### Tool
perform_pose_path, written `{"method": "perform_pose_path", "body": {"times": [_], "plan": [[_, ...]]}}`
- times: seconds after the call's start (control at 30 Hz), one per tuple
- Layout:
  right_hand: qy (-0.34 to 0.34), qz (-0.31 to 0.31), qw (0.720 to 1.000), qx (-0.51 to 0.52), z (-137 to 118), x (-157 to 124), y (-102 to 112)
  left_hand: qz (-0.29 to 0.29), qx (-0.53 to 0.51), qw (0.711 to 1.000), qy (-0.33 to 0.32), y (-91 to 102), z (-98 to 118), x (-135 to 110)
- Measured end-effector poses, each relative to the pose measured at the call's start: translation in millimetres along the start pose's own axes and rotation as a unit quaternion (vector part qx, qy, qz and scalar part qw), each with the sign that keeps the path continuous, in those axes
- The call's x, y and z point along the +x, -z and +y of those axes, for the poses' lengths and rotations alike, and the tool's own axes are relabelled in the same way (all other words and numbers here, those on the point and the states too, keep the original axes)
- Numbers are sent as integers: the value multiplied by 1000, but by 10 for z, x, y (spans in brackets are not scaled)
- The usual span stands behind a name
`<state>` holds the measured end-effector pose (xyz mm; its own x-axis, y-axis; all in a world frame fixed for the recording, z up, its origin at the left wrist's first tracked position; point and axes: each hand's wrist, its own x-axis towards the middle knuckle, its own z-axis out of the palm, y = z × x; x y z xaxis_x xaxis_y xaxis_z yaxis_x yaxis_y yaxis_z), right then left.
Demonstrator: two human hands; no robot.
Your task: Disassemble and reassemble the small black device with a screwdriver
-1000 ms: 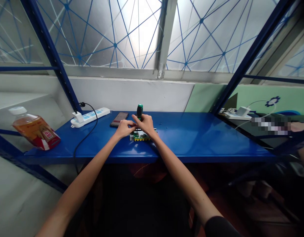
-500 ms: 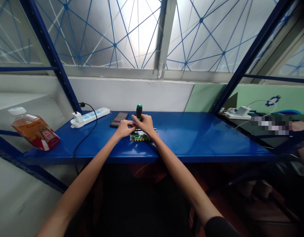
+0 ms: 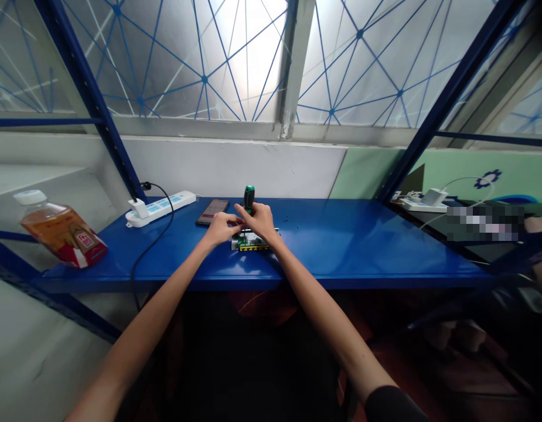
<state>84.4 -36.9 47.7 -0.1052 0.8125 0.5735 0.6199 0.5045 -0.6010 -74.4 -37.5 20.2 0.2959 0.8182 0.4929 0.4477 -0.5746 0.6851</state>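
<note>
A small green circuit board with a yellow front strip lies on the blue metal shelf. A screwdriver with a green and black handle stands upright over the board. My right hand is closed round the screwdriver's shaft below the handle. My left hand rests at the board's left end, fingers curled and pinched close to the screwdriver's tip; what they grip is hidden.
A dark phone lies just behind my left hand. A white power strip with a black cord sits at the back left. A bottle of amber liquid lies at the far left. Tiny screws lie right of the board.
</note>
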Motion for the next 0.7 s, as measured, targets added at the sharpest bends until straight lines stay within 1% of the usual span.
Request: {"method": "perform_pose_path", "body": {"times": [0.17, 0.33, 0.5, 0.7], "plan": [[-3, -1, 1000, 4, -10, -13, 6, -6, -16, 1000, 3, 7, 7, 4], [-4, -7, 1000, -8, -36, -30, 10, -7, -7, 1000, 12, 10, 24, 8], [4, -2, 1000, -14, -23, -27, -6, 1, -4, 1000, 7, 5, 44, 3], [7, 1, 1000, -9, -16, -22, -10, -17, -22, 1000, -1, 10, 78, -9]]}}
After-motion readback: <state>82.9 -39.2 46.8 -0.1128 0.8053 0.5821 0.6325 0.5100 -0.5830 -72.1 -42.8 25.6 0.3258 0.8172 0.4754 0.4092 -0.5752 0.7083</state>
